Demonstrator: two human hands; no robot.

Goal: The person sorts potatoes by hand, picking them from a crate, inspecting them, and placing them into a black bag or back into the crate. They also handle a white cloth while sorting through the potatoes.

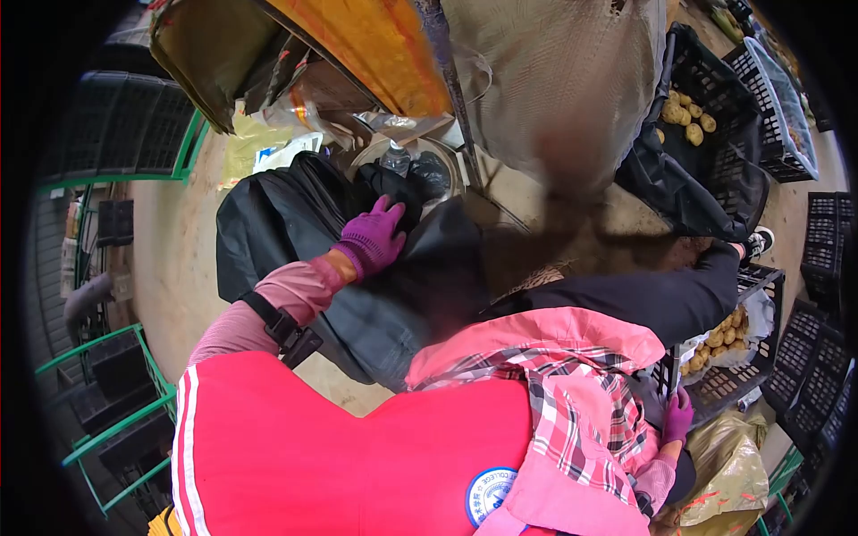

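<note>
My left hand (371, 239), in a purple knitted glove, lies on a large black bag (299, 234) left of the middle. Its fingers are a little apart against the dark, folded cloth. Low on the right, my right hand (679, 417) in a matching glove is closed at the near corner of a black plastic crate (728, 386). Part of that hand is hidden behind the crate edge and my clothing. Potatoes (722, 341) lie in the crate on pale plastic lining.
A basin (451, 161) holding a clear plastic bottle (395, 159) stands beyond the bag. A black-lined crate (688, 192) with potatoes (688, 116) is at upper right. A big mesh sack (554, 80) hangs ahead. Green metal frames (116, 335) line the left.
</note>
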